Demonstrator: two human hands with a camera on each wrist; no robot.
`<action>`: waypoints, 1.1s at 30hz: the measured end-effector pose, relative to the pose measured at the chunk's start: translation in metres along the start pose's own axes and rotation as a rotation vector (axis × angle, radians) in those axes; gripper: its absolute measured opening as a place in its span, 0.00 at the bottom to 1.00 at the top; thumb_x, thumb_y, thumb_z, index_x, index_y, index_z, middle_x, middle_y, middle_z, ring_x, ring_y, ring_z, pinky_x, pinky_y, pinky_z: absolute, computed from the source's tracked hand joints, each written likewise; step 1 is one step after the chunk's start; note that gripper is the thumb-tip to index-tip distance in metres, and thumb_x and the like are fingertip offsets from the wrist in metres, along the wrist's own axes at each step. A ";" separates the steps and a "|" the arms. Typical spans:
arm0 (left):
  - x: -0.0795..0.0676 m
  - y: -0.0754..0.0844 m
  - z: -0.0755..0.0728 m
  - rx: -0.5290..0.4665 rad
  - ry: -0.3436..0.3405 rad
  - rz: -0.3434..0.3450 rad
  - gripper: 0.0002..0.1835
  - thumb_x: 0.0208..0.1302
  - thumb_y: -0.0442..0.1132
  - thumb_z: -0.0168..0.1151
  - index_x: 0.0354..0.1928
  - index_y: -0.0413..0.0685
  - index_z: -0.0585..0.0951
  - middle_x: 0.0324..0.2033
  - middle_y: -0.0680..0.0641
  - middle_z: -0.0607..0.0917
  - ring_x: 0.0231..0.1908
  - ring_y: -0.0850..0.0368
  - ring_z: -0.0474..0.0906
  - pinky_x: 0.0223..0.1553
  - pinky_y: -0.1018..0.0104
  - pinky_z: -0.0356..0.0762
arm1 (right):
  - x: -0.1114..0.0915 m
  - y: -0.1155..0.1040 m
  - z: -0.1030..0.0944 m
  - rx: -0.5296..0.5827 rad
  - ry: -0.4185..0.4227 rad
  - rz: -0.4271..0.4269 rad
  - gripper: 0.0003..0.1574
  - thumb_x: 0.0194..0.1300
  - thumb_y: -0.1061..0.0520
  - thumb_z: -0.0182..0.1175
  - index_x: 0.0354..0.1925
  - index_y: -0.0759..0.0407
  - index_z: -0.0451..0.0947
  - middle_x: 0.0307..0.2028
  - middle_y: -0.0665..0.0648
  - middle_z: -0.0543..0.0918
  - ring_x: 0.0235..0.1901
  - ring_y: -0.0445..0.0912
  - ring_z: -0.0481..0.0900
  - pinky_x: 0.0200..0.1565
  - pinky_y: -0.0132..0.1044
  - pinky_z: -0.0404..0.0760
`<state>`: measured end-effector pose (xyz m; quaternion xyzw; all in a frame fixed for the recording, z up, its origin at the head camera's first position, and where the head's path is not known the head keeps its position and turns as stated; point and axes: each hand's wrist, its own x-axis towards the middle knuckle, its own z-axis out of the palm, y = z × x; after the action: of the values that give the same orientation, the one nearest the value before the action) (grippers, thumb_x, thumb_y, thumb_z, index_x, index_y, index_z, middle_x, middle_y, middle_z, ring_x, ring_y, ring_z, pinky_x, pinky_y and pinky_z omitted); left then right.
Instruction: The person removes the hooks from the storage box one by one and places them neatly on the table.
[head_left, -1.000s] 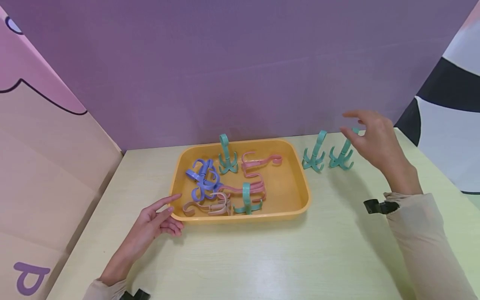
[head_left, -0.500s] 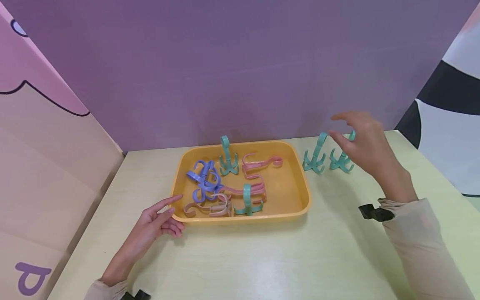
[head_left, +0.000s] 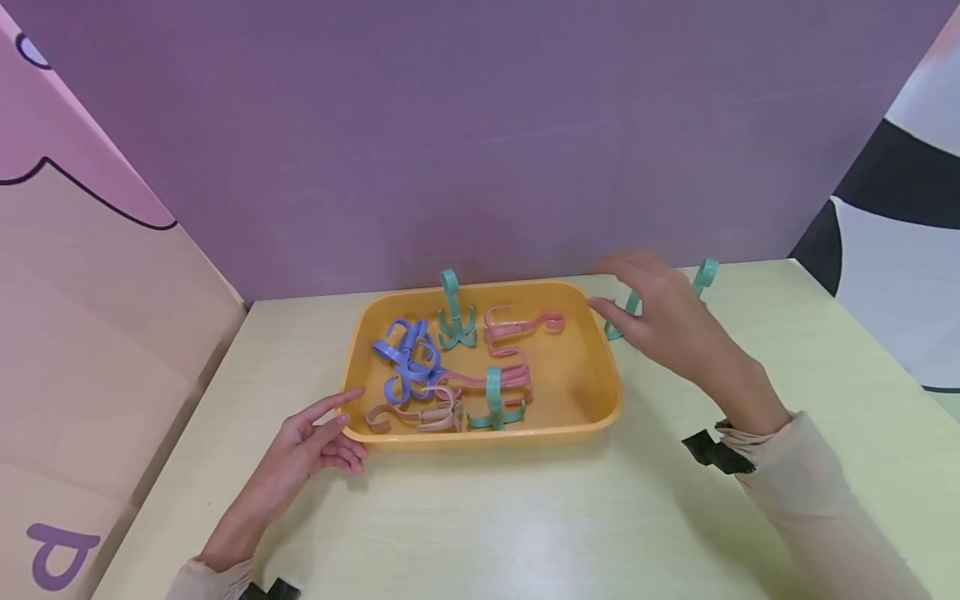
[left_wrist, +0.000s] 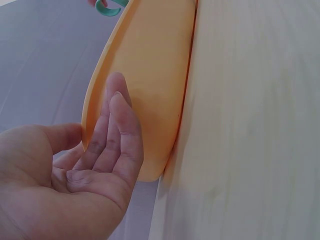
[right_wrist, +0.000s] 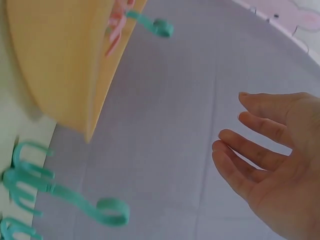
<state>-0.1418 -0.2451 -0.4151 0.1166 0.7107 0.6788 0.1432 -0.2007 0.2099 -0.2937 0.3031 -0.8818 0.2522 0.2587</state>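
In the head view, my left hand (head_left: 303,446) holds the near-left corner of a yellow plastic tray (head_left: 570,435). Its index finger reaches over the rim, and its thumb touches the edge. The other fingers lie outside the wall. Inside the tray are blue hanging hooks (head_left: 408,362), pink hooks (head_left: 525,325), a beige hook (head_left: 431,415) and two green ones, including an upright green hook (head_left: 456,321). My right hand (head_left: 667,312) hovers with nothing between its spread fingers, beyond the tray's right end. It partly covers two green multi-prong hooks (right_wrist: 50,187) standing on the table.
The pale wooden table (head_left: 480,517) carries everything. A purple backdrop (head_left: 480,142) rises right behind the tray, with patterned panels at left and right. The upper loop of the farther-right green hook (head_left: 705,273) shows past my right hand.
My right hand has moved left and slightly down, from the farther-right green hook toward the tray's right end. My left hand and the hooks have stayed in place.
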 end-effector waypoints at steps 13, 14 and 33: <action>-0.001 0.002 0.001 0.005 0.001 -0.004 0.28 0.79 0.44 0.49 0.74 0.39 0.61 0.32 0.35 0.87 0.33 0.46 0.87 0.40 0.53 0.87 | -0.006 -0.046 0.041 0.137 -0.139 -0.174 0.22 0.62 0.59 0.70 0.55 0.57 0.79 0.51 0.52 0.83 0.54 0.50 0.78 0.53 0.47 0.80; -0.001 0.002 0.001 0.005 0.000 -0.004 0.28 0.79 0.44 0.49 0.74 0.39 0.61 0.32 0.35 0.87 0.33 0.46 0.87 0.40 0.53 0.87 | -0.006 -0.049 0.044 0.157 -0.154 -0.181 0.23 0.63 0.58 0.70 0.56 0.56 0.78 0.53 0.51 0.82 0.55 0.49 0.78 0.55 0.46 0.79; -0.001 0.002 0.001 -0.001 -0.003 -0.003 0.28 0.79 0.44 0.50 0.74 0.39 0.61 0.32 0.36 0.88 0.33 0.46 0.87 0.40 0.54 0.87 | -0.020 -0.070 0.080 0.213 -0.300 -0.142 0.19 0.71 0.55 0.62 0.57 0.60 0.79 0.54 0.55 0.83 0.52 0.47 0.81 0.46 0.36 0.84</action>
<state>-0.1410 -0.2447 -0.4133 0.1165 0.7104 0.6787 0.1456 -0.1647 0.1217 -0.3449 0.4244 -0.8552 0.2773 0.1082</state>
